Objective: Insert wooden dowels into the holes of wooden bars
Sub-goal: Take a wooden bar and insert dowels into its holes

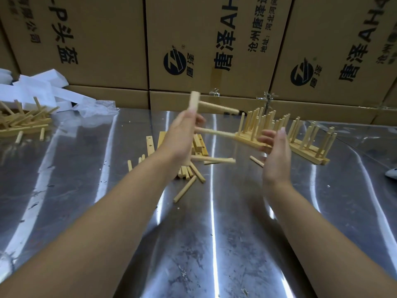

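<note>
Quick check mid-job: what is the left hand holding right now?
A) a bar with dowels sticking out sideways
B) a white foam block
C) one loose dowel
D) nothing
A: the left hand grips a bar held upright, its dowels pointing off to the right.

The left hand (182,134) grips a wooden bar (194,100) upright above the steel table (86,190), with two dowels (214,132), perhaps three, jutting sideways from it toward the right. The right hand (277,151), slightly blurred, hangs with fingers spread just before a row of finished bars (305,150) bristling with upright dowels. Loose dowels (190,171) lie scattered under the left wrist.
</note>
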